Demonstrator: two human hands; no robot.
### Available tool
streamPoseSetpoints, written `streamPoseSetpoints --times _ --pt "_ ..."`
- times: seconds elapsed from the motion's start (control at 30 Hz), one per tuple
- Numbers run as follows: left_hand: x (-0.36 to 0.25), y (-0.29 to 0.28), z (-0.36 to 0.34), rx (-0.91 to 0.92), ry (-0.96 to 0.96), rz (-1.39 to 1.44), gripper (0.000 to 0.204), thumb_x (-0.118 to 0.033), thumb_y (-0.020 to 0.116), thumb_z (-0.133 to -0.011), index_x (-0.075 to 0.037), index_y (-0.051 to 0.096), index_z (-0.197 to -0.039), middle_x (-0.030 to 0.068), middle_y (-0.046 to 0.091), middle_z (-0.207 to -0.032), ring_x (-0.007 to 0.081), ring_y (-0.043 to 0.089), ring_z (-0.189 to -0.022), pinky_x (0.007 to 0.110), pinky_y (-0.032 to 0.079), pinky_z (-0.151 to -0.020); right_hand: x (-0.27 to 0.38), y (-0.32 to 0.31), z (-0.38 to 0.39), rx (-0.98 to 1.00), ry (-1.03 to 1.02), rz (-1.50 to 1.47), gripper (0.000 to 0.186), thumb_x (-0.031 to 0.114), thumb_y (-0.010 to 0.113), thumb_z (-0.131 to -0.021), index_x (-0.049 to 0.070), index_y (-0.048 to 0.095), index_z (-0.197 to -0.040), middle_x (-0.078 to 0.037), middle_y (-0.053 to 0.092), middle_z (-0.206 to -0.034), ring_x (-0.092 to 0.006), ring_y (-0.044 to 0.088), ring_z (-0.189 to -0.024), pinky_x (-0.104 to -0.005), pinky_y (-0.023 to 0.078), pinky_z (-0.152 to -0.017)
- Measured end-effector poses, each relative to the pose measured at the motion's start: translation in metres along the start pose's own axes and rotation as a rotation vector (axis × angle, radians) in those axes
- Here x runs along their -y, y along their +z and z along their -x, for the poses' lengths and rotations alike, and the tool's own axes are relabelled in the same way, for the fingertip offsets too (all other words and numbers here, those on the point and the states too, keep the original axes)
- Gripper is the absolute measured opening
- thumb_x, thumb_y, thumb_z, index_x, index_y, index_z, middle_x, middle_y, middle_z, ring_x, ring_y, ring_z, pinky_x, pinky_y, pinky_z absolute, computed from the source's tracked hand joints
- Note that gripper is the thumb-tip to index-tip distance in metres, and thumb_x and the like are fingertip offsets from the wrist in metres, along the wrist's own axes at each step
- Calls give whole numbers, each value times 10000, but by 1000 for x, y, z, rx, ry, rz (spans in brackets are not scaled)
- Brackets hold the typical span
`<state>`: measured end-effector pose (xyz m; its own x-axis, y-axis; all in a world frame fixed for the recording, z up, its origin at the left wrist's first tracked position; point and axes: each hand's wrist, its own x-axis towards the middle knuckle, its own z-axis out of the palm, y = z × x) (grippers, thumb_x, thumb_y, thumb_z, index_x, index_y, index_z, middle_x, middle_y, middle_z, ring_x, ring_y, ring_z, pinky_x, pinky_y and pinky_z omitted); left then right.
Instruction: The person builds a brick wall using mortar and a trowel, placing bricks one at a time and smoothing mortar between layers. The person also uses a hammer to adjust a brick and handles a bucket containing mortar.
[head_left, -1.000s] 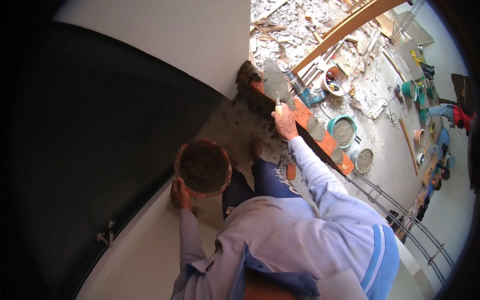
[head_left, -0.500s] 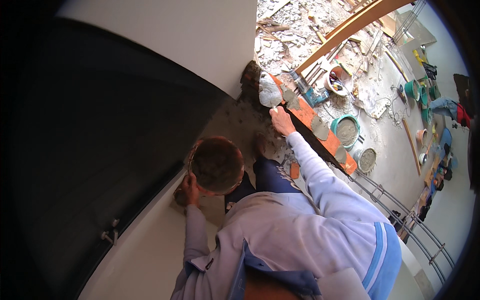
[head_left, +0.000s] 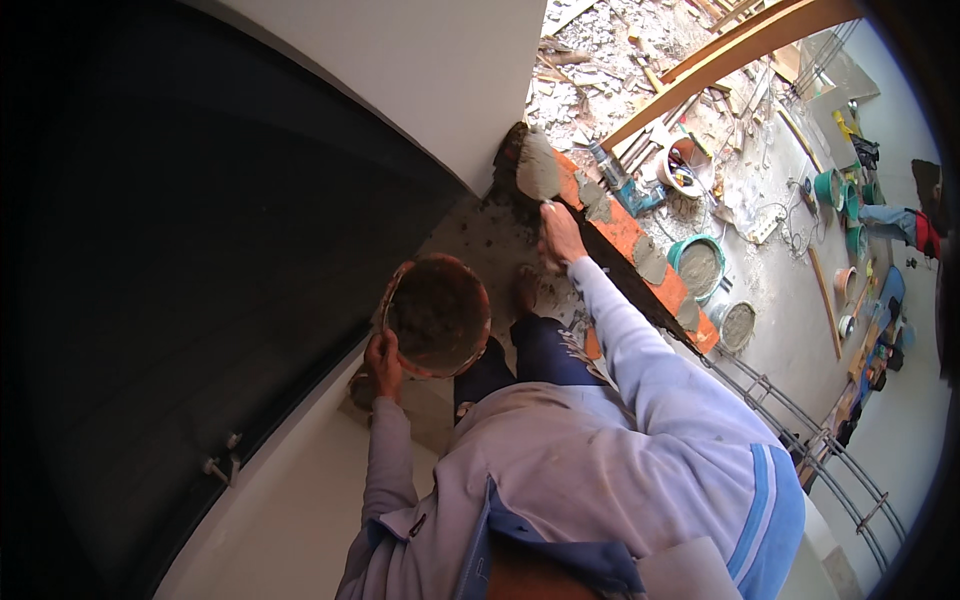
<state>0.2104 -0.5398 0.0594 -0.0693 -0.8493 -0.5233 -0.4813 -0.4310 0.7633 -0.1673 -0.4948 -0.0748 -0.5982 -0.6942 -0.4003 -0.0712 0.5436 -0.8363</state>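
Observation:
My left hand (head_left: 382,365) grips the rim of a round, mortar-smeared orange bucket (head_left: 487,312), which tilts toward me. The bucket's inside is dark, with what looks like mortar in it. Closed round a handle, my right hand (head_left: 562,238) holds a trowel (head_left: 538,168). Its blade, coated in grey mortar, is over the far end of a low orange brick wall (head_left: 622,232), by the white wall corner (head_left: 485,165). Grey mortar patches (head_left: 650,258) lie spaced along the bricks. Whether the blade touches the bricks I cannot tell.
A blue power drill (head_left: 632,192) lies just beyond the bricks, beside a tool bucket (head_left: 686,165). Two tubs of mortar (head_left: 698,266) stand nearby. Steel rebar (head_left: 790,410) extends at right. A dark panel (head_left: 220,230) fills the left. Rubble (head_left: 580,80) covers the far floor; another person (head_left: 895,220) is at far right.
The trowel has turned slightly and its blade now shows a grey mortar coat. My right hand has drawn back a little. The bucket has shifted slightly up and tilted more toward me.

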Motion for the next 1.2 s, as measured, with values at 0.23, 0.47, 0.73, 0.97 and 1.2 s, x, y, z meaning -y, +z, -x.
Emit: streamPoseSetpoints --times 0.23,0.47,0.73,0.97,1.2 --pt "29 -17 -16 20 28 -111 397 -378 545 -978 -40 505 -774 -28 438 -680 77 414 -656 272 362 -608 58 15 -6 -22 181 367 393 382 438 -953 16 491 -1084 -339 603 -1068 -530 552 -1028 -561 441 -880" --pt "9 -6 -13 137 -92 -13 387 -364 563 -971 -34 507 -776 -23 436 -663 74 415 -631 277 361 -584 37 -17 20 -14 200 508 387 400 450 -946 34 469 -1069 -335 616 -1023 -511 580 -990 -572 441 -870" --pt "1 -14 -28 172 -38 -38 365 -364 578 -965 -58 514 -777 -37 437 -700 65 405 -675 264 362 -615 47 3 15 -26 209 -268 347 439 475 -939 104 489 -1027 -132 552 -735 -288 595 -588 -405 497 -513" --pt "25 -16 -54 192 158 -180 434 -437 551 -959 -17 566 -847 27 536 -631 122 560 -586 307 428 -594 75 40 23 256 421 -1194 364 493 420 -971 142 483 -1043 -32 529 -724 -146 494 -509 -311 436 -442" --pt "-25 -19 -63 238 262 -358 442 -437 542 -952 -5 568 -859 129 573 -696 280 614 -689 379 454 -630 93 -29 146 327 -70 159 263 358 504 -944 106 533 -1014 -113 539 -693 -197 543 -567 -349 457 -537"
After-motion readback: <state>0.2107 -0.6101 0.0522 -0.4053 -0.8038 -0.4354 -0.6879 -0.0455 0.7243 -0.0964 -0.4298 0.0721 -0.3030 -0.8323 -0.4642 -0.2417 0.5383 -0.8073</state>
